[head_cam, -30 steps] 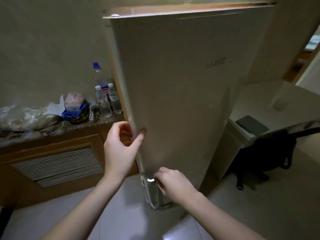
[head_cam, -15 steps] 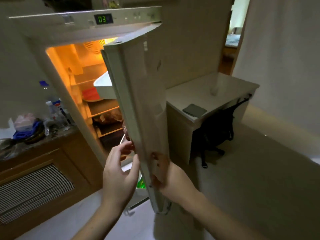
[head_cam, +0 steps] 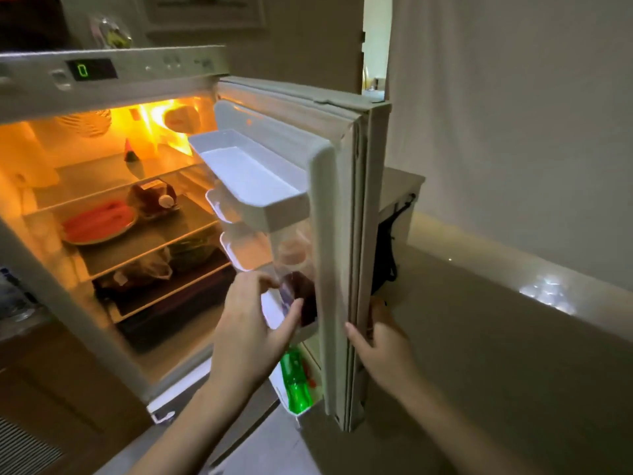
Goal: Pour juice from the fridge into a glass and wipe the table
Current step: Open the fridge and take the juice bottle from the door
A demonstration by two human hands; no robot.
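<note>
Reaching into the door rack, the left hand (head_cam: 251, 323) had its thumb and fingers curled partway around a clear bottle of dark juice (head_cam: 297, 294), the thumb lying against the bottle's near side; whether the fingers had fully clamped on it could not be told, since the picture was blurred there. The bottle stood upright in a middle shelf of the open fridge door (head_cam: 346, 234), just beside the door's inner edge. The right hand (head_cam: 383, 347) gripped the outer edge of that door low down, fingers wrapped around the seal and the thumb on the near face.

Below the juice, a green bottle (head_cam: 295, 380) leaned in the lowest door shelf. Above it, a white door tray (head_cam: 270, 209) jutted out to the left with nothing visible inside. Farther left, inside the lit fridge (head_cam: 113, 186), a plate of red watermelon slices (head_cam: 97, 222) rested on a glass shelf, with a wrapped dark package (head_cam: 152, 197) just behind it and bagged items on the shelf below. A green digit glowed on the control panel (head_cam: 90, 70) across the top. To the far right, a desk corner (head_cam: 402, 183) showed behind the door.
</note>
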